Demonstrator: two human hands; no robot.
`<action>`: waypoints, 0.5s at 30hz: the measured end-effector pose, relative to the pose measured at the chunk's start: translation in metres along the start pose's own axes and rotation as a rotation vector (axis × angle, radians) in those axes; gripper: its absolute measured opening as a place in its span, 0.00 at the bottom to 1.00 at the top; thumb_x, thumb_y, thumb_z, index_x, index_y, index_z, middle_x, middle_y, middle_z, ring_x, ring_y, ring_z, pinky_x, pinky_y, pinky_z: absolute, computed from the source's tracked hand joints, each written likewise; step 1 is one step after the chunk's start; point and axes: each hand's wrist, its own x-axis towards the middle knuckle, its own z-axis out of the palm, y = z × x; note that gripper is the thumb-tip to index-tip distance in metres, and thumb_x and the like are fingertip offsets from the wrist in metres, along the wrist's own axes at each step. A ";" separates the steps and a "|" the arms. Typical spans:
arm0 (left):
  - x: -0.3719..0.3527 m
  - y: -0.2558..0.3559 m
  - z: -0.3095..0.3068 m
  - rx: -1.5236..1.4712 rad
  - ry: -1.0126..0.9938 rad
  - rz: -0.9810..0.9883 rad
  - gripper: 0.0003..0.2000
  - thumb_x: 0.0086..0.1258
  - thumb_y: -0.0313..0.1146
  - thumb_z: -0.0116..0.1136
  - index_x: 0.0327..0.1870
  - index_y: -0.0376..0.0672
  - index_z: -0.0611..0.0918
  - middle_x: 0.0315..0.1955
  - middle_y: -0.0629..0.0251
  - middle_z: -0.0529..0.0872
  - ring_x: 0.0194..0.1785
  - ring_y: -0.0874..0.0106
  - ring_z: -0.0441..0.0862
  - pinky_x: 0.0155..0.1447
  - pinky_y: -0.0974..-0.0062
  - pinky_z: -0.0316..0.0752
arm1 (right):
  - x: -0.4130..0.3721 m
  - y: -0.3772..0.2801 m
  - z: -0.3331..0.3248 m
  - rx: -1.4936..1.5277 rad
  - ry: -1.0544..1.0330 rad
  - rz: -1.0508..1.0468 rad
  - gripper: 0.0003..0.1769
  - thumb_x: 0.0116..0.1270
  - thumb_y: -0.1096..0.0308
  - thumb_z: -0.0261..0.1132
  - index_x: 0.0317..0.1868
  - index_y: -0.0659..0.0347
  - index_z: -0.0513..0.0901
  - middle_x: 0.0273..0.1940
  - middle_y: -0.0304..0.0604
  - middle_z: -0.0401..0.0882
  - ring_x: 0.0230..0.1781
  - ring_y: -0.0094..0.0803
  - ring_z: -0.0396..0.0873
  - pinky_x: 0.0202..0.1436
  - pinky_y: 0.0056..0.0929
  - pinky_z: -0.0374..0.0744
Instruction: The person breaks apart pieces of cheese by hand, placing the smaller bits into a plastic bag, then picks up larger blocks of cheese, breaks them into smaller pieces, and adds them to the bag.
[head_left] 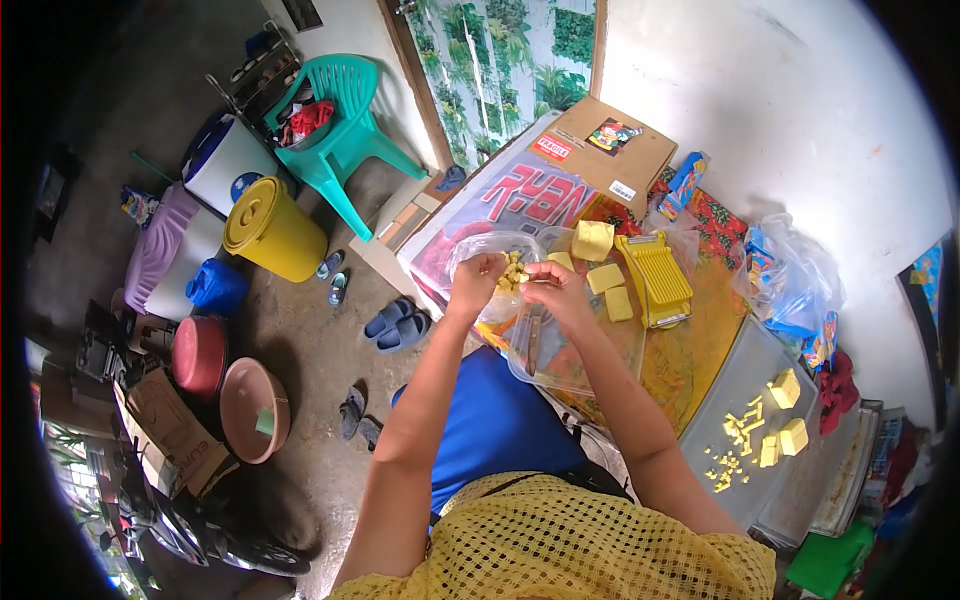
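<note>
My left hand (478, 285) is closed in front of a clear plastic bag (480, 243), its fingertips curled together; what they grip is too small to make out. Small yellow cubes (512, 270) show between my two hands. My right hand (557, 292) has its thumb and fingers pinched at a small yellow cube beside that pile. Below them lies a clear plastic tray (590, 372) with a knife (533, 340) in it. To the right are a yellow block (593, 240), several yellow slices (619, 303) and a yellow slicer with a ridged face (660, 280).
A grey tray (715, 410) at right bears yellow blocks, strips and small cubes. A cardboard box (600, 150) stands at the table's back. Plastic bags with blue packets (790, 270) lie by the wall. On the left are a green chair (340, 90), a yellow bucket (275, 230) and basins.
</note>
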 end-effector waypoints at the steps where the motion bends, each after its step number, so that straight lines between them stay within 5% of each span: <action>1: 0.000 -0.006 0.002 -0.021 0.029 0.058 0.11 0.63 0.32 0.61 0.40 0.31 0.84 0.30 0.54 0.86 0.32 0.73 0.81 0.40 0.73 0.75 | -0.001 -0.001 0.001 -0.020 0.014 -0.002 0.16 0.57 0.77 0.69 0.47 0.66 0.80 0.38 0.38 0.79 0.38 0.23 0.79 0.43 0.23 0.81; 4: -0.001 -0.009 -0.004 0.076 -0.050 0.016 0.12 0.67 0.31 0.60 0.43 0.30 0.83 0.33 0.64 0.85 0.35 0.79 0.79 0.42 0.80 0.73 | -0.002 -0.001 0.001 -0.086 -0.008 -0.007 0.17 0.56 0.78 0.69 0.48 0.67 0.80 0.39 0.39 0.80 0.38 0.24 0.80 0.43 0.22 0.80; 10: -0.019 0.032 -0.009 -0.385 -0.203 -0.200 0.12 0.65 0.33 0.62 0.44 0.33 0.83 0.34 0.65 0.85 0.36 0.78 0.79 0.44 0.79 0.74 | -0.013 -0.016 0.005 -0.035 -0.050 0.000 0.18 0.59 0.77 0.67 0.50 0.71 0.79 0.41 0.42 0.81 0.41 0.26 0.81 0.46 0.24 0.80; 15: -0.038 0.053 -0.013 -0.423 -0.327 -0.157 0.13 0.64 0.30 0.64 0.45 0.32 0.82 0.36 0.64 0.86 0.39 0.77 0.81 0.47 0.78 0.75 | -0.026 -0.033 0.013 -0.007 -0.034 0.018 0.17 0.61 0.75 0.66 0.51 0.69 0.79 0.43 0.43 0.81 0.41 0.28 0.82 0.48 0.26 0.81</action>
